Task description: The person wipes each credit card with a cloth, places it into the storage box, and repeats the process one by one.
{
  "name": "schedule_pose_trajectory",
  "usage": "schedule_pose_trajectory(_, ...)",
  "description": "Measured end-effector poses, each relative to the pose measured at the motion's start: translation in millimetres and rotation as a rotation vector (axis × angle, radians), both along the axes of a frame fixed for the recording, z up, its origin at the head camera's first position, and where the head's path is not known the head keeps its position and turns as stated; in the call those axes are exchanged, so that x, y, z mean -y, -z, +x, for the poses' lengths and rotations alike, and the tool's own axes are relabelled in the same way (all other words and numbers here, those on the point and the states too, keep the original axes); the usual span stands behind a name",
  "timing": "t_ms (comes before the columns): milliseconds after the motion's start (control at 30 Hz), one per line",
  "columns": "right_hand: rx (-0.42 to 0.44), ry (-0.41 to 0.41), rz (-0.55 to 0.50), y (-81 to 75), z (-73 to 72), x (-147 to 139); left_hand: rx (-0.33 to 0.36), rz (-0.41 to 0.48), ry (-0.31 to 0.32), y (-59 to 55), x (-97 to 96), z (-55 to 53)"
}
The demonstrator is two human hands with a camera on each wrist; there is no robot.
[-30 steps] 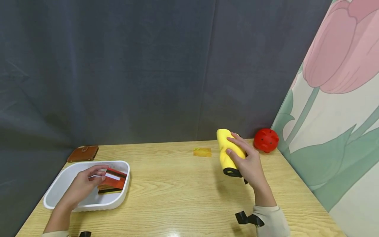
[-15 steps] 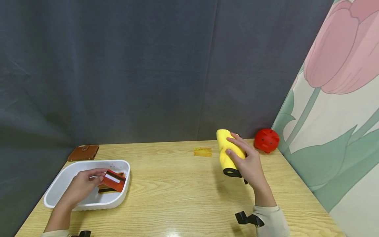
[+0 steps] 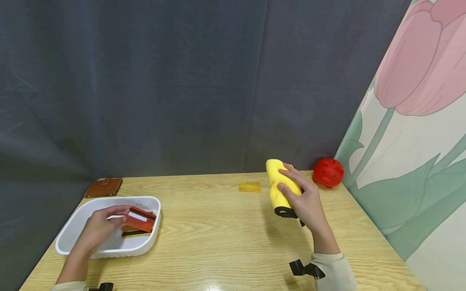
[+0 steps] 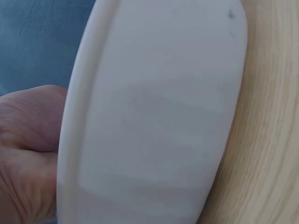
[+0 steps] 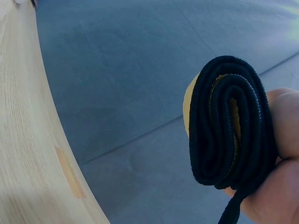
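My left hand (image 3: 97, 228) reaches over the white plastic tub (image 3: 64, 238) and pinches a red card (image 3: 142, 219) with a dark stripe and a white strip. Beneath it in the tub lie more cards (image 3: 135, 233), brown and gold with dark stripes, partly covered. The tub's wall hides the left fingers in the left wrist view. My right hand (image 3: 306, 201) grips a rolled yellow cloth (image 3: 278, 182) with black edging, tilted above the table. In the right wrist view, the roll's black-trimmed end (image 5: 233, 126) faces the camera, and a short black loop hangs from it.
A brown leather wallet (image 3: 103, 188) lies behind the tub at the table's far left. One gold card (image 3: 249, 186) lies flat near the back edge. A red piggy bank (image 3: 328, 172) stands at the back right, by the flowered wall. Dark curtain hangs behind the wooden table (image 3: 207, 226).
The red card's tilt has shifted between frames: its right side dipped, then rose again, with the left fingers still on it. The right hand and the yellow cloth look unmoved.
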State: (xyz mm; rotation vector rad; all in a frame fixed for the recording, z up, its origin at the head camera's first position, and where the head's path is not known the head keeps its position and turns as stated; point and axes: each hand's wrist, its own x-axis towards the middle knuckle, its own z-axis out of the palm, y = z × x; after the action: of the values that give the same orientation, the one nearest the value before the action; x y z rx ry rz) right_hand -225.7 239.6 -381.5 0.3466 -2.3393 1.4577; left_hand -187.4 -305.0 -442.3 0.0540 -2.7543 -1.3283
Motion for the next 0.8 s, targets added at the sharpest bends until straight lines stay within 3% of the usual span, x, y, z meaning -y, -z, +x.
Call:
schedule_pose_trajectory(300,0.011,-0.008,0.004,0.6,-0.3,0.7,0.029,0.006,-0.007,-0.7,-2.5,0.6)
schedule_pose_trajectory(600,0.008,-0.014,0.004,0.6,-0.3,1.2,0.04,-0.009,-0.109,-4.7,-1.9,0.9)
schedule_pose_trajectory(800,0.007,-0.017,0.0,0.2,0.0,1.9,0.011,-0.07,-0.116,-2.9,-3.5,0.0)
